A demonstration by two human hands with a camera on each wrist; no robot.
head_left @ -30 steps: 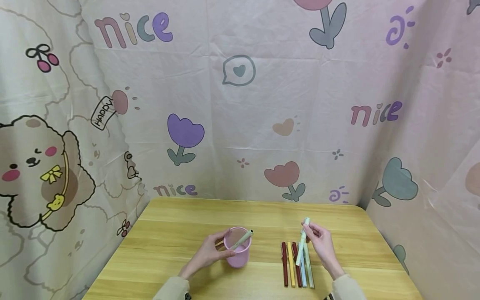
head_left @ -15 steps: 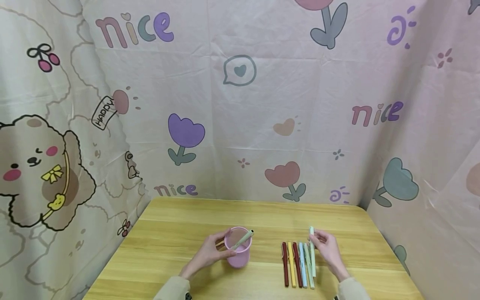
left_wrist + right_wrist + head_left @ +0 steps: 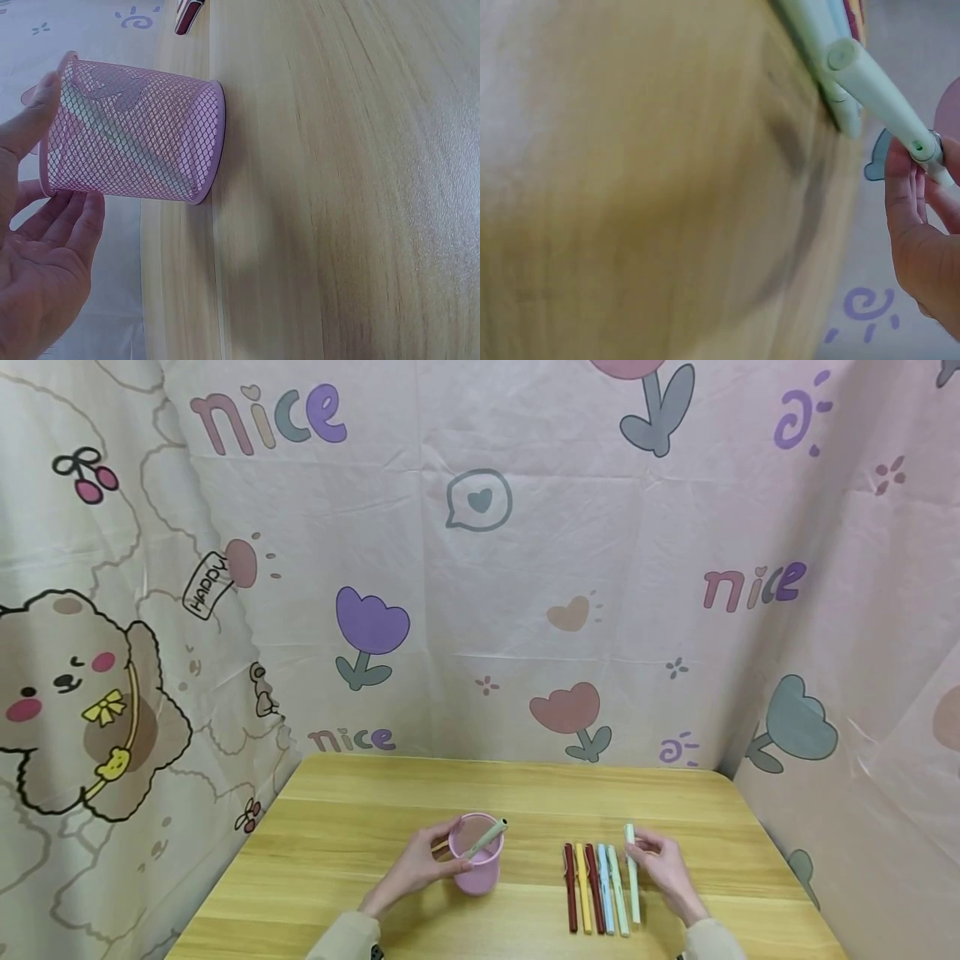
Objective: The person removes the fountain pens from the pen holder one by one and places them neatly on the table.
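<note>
I see my left hand wrapped around the side of a pink mesh cup that stands upright on the wooden worktop. In the left wrist view the fingers curl along the cup's rim and the thumb presses the opposite side, so the hand is grasping the cup. A pale green pen leans inside the cup, its top poking out over the rim on the side away from my left palm.

My right hand is off to the right of the cup, well apart from it. Its fingertips pinch the far end of another pale green pen, so this hand is grasping that pen. The pen lies lengthwise, pointing away from me, with its near end down by the worktop; I cannot tell whether it rests fully on the wood.

Just beside that pen, on the thumb side of my right hand, a row of pens lies flat and parallel on the worktop: dark red, yellow, dark red, light blue and pale green. The held pen sits at the row's edge nearest my right hand, close to the last pale green one.

Behind the worktop hangs a pink cloth printed with tulips and the word "nice".
</note>
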